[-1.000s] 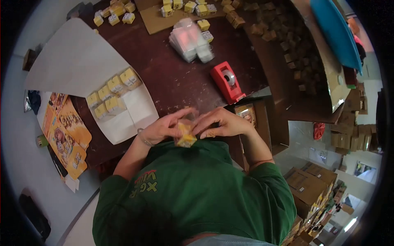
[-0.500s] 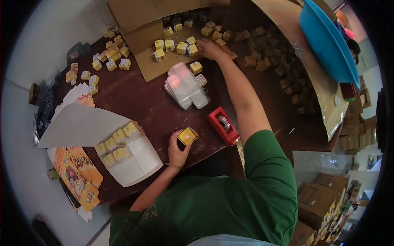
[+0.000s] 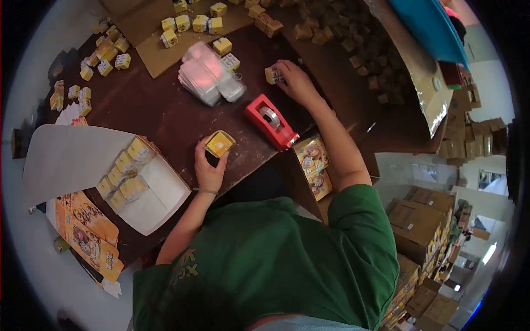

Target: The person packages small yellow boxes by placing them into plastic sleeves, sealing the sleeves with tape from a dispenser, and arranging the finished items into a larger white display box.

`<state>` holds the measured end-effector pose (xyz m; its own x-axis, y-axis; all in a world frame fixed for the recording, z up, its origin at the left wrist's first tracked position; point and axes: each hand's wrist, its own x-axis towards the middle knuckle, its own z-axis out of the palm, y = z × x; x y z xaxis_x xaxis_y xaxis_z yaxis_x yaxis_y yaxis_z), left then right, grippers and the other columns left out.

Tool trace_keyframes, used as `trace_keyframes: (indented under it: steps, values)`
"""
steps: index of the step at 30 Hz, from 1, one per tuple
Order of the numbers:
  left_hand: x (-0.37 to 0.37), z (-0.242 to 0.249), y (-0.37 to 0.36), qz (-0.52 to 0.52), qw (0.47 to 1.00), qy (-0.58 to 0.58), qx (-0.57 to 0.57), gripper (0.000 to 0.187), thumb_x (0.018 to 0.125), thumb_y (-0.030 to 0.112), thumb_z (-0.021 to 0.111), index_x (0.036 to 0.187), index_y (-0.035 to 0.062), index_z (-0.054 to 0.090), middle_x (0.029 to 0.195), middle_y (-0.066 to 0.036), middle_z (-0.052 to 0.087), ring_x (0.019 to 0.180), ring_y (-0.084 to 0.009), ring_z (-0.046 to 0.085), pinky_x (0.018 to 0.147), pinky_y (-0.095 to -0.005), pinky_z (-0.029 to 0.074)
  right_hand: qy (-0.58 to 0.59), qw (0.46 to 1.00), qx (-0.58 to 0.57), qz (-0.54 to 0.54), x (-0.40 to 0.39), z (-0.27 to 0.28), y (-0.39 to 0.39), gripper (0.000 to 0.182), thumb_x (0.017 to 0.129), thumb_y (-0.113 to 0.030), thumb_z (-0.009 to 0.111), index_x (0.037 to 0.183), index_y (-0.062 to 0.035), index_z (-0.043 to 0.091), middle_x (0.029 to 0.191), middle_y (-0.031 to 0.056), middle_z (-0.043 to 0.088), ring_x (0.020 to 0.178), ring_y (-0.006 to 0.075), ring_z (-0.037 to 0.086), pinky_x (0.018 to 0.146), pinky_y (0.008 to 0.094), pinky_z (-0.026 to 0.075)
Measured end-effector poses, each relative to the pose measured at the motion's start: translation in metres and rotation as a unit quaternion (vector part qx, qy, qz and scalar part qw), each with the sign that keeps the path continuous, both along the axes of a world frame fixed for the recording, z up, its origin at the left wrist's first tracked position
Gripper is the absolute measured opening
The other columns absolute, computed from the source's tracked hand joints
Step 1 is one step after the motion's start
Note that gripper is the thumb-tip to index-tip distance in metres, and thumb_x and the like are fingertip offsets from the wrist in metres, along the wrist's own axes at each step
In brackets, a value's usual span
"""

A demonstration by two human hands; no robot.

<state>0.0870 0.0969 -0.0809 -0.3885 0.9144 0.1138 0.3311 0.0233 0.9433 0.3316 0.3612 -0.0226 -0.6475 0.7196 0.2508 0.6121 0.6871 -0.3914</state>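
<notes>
My left hand (image 3: 208, 170) is closed around a small clear plastic box (image 3: 221, 143) with a yellow piece inside, near the table's front edge. Farther back, my right hand (image 3: 298, 84) grips a small yellow-and-white block (image 3: 273, 75) in its fingertips; part of the block is hidden by the fingers. Between the hands stands a red tape dispenser (image 3: 271, 122). A stack of clear plastic boxes (image 3: 203, 74) lies beyond it, with a yellow block (image 3: 222, 46) and a whitish one (image 3: 231, 61) alongside.
An open white carton (image 3: 168, 207) at left holds several wrapped yellow blocks (image 3: 124, 171). More blocks (image 3: 107, 49) lie back left and on a cardboard flap (image 3: 152, 52). Many sit in the shadowed cardboard box at right. Below the dispenser is a box of printed packs (image 3: 313, 165).
My right hand has drawn back from the blocks on the cardboard and now carries one toward me. My left hand keeps its clear box. The view has shifted, moving the table left and up.
</notes>
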Motion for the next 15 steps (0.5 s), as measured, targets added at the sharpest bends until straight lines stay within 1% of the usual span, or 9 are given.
trace_keyframes:
  steps: [2,5,8,11,14,15]
  values:
    - [-0.001,-0.008,0.000,0.003,1.000,0.024,0.016,0.061,0.078,0.010,0.078,0.130,0.0032,0.048,0.126,-0.017,0.056,0.118,-0.0342,0.055,0.102,-0.0409,0.043,0.003,1.000,0.022,-0.003,0.009,-0.004,-0.022,0.049,0.075,-0.008,0.077,0.118,-0.0073,0.052,0.127,0.0132,0.052,0.114,0.0362,0.055,0.093,0.0412,0.049]
    - [-0.002,-0.009,0.001,-0.002,1.000,0.004,0.019,0.061,0.079,0.012,0.078,0.131,0.0023,0.047,0.126,-0.017,0.057,0.117,-0.0322,0.057,0.101,-0.0388,0.044,0.033,0.999,0.043,-0.005,0.016,0.003,-0.042,0.048,0.074,-0.007,0.077,0.115,-0.0061,0.052,0.127,0.0130,0.054,0.114,0.0367,0.055,0.096,0.0411,0.047]
    - [-0.003,-0.011,0.002,-0.004,0.999,0.018,0.026,0.061,0.080,0.013,0.078,0.131,0.0013,0.046,0.124,-0.018,0.058,0.115,-0.0319,0.058,0.100,-0.0382,0.045,0.089,0.995,-0.040,-0.011,0.029,-0.014,-0.041,0.048,0.073,-0.008,0.079,0.114,-0.0063,0.054,0.128,0.0117,0.055,0.114,0.0357,0.055,0.097,0.0419,0.045]
    - [0.000,-0.003,0.001,0.001,0.999,0.023,0.026,0.059,0.081,0.013,0.078,0.129,0.0007,0.046,0.120,-0.019,0.060,0.112,-0.0325,0.060,0.097,-0.0386,0.046,0.054,0.998,0.016,0.003,0.037,-0.024,-0.043,0.046,0.073,-0.008,0.079,0.113,-0.0076,0.056,0.128,0.0099,0.055,0.114,0.0335,0.055,0.097,0.0431,0.044]
    - [-0.002,-0.004,0.004,-0.005,0.999,0.025,0.040,0.058,0.081,0.013,0.078,0.128,0.0008,0.046,0.119,-0.019,0.061,0.111,-0.0326,0.061,0.097,-0.0387,0.046,0.025,0.981,0.193,-0.001,0.044,-0.029,-0.060,0.045,0.073,-0.007,0.078,0.112,-0.0094,0.058,0.123,0.0086,0.056,0.112,0.0324,0.055,0.095,0.0442,0.045]
    - [-0.004,-0.006,0.005,-0.007,0.999,0.025,0.045,0.058,0.081,0.013,0.078,0.128,0.0008,0.046,0.119,-0.019,0.061,0.111,-0.0325,0.061,0.097,-0.0387,0.046,0.035,0.979,0.199,-0.004,0.046,-0.032,-0.063,0.045,0.073,-0.007,0.078,0.113,-0.0095,0.058,0.123,0.0088,0.056,0.112,0.0320,0.055,0.095,0.0441,0.045]
